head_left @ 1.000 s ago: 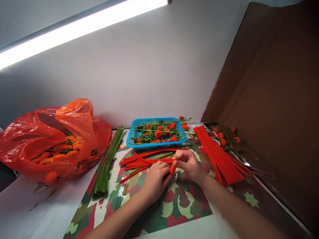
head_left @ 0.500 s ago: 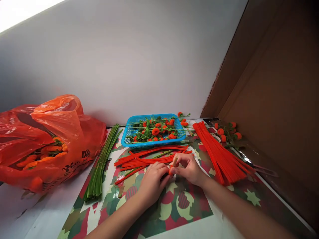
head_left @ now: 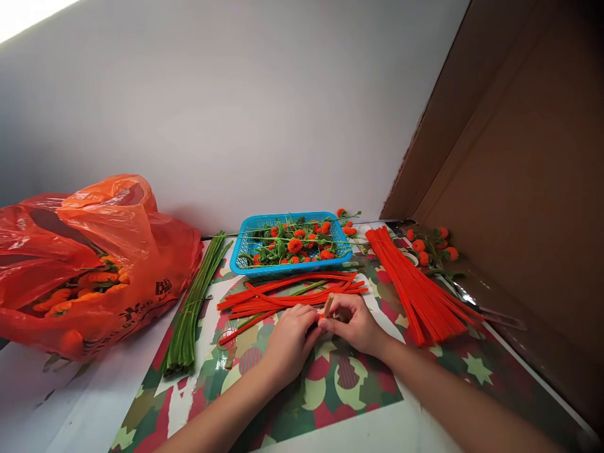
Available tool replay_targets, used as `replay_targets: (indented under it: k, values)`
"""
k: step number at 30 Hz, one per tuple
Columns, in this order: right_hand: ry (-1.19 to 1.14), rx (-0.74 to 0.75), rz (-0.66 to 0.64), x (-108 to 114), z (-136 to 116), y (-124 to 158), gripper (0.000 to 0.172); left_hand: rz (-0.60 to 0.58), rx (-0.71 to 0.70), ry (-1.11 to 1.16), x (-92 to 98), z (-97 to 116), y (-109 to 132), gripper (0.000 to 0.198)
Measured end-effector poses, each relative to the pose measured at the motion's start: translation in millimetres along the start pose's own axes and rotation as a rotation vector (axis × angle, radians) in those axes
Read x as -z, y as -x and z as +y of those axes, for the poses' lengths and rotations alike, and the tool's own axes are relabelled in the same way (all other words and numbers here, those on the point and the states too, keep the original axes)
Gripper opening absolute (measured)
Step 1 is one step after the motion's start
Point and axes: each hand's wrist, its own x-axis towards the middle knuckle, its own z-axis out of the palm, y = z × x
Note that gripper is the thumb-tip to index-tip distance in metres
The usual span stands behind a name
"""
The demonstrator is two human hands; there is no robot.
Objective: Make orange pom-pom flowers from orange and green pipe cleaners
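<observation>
My left hand [head_left: 289,340] and my right hand [head_left: 355,321] meet over the patterned mat [head_left: 330,390], fingers pinched together. Between them sits a small orange pipe-cleaner coil [head_left: 322,322] wound on a thin wooden stick [head_left: 328,305]. Both hands grip it. Loose orange pipe cleaners [head_left: 287,294] lie just beyond my fingers. A blue basket [head_left: 245,267] behind them holds several finished orange flowers on green stems.
A bundle of green stems [head_left: 193,302] lies left of the mat. An orange plastic bag [head_left: 85,264] with orange pieces fills the left side. A thick bundle of orange pipe cleaners [head_left: 415,283] lies at right, near a cardboard wall [head_left: 519,176].
The orange coil between my fingers has become shorter and more hidden. My hands have shifted slightly. The camera has tilted down, so the ceiling light has left the view.
</observation>
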Motion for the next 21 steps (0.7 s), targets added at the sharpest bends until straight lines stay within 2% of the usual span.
replay_targets:
  k: [7, 12, 17, 21]
  values:
    - [-0.07, 0.005, -0.06, 2.7, -2.8, -4.9, 0.018, 0.009, -0.01, 0.012, 1.5, 1.1, -1.0, 0.025]
    - [-0.119, -0.067, -0.099, 7.0, -9.9, -10.4, 0.026, -0.019, -0.011, -0.005, 3.5, 3.4, -1.8, 0.025]
    - [-0.127, -0.113, -0.075, 6.8, -6.8, -9.5, 0.031, -0.011, -0.003, -0.021, 3.1, 3.9, -0.7, 0.024]
    - [0.029, -0.017, -0.003, 6.9, -7.5, -7.3, 0.027, 0.01, -0.002, 0.013, 3.5, 3.3, -0.7, 0.017]
